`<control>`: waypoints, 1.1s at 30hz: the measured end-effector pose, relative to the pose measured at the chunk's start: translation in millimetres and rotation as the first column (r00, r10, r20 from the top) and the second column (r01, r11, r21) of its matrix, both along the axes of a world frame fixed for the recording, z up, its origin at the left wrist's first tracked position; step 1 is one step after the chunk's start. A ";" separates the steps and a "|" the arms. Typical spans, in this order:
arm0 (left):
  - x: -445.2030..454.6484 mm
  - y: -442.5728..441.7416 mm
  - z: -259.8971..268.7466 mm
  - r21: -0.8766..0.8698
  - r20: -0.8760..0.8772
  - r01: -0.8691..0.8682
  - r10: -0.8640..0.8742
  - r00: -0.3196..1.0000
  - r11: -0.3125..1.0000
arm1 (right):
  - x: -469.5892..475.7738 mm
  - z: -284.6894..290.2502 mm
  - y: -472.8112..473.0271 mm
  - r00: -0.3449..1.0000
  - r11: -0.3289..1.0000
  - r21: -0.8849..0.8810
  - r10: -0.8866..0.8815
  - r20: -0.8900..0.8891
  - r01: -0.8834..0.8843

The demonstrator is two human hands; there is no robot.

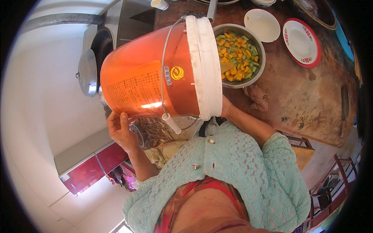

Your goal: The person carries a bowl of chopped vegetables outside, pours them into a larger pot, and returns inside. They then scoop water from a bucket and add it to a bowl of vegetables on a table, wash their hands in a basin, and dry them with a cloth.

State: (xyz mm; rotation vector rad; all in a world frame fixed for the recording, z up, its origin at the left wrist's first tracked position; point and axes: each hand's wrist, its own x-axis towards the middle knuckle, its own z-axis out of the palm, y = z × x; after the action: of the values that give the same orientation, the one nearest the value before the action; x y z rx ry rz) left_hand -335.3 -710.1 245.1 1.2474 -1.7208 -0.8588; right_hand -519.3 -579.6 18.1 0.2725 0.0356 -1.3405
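An orange plastic bucket with a white rim and wire handle lies tipped on its side in front of me, its rim end towards the right. My left hand holds the lower edge near its base, thumb on the outer wall. Most of my right hand is hidden behind the bucket's rim; only the part by the wrist shows. Just beyond the rim, partly covered by it, a metal basin holds diced orange and green vegetables in liquid. The bucket's mouth and contents are out of sight.
On the worn wooden table are a white bowl, a patterned plate on a red one, a brown cloth and a paper cup. A metal lid stands at the left. Dry twigs lie below the bucket.
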 end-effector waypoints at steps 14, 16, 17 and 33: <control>58.5 -8.5 -43.5 0.079 -0.146 -0.146 0.156 0.977 0.986 | 3.2 21.0 -8.3 0.989 0.999 -0.051 0.003 -0.147 -0.010; 75.5 -12.4 -63.8 0.190 -0.268 -0.167 0.215 0.939 0.967 | 3.9 16.2 -17.6 0.966 0.999 0.023 0.052 -0.254 -0.048; 82.0 -14.0 -73.1 0.244 -0.325 -0.170 0.245 0.913 0.955 | 5.7 8.1 -15.8 0.954 0.998 0.049 0.039 -0.296 -0.025; 70.6 -2.7 -153.7 0.556 -0.568 0.018 0.364 0.738 0.831 | -19.0 121.2 -136.8 0.497 0.985 0.101 0.018 -0.868 0.140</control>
State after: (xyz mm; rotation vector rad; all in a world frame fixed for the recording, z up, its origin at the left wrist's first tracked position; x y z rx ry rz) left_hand -264.7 -712.8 91.4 1.2127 -0.7828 -1.5078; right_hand -538.3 -716.4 139.3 -0.3200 1.0229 -1.4270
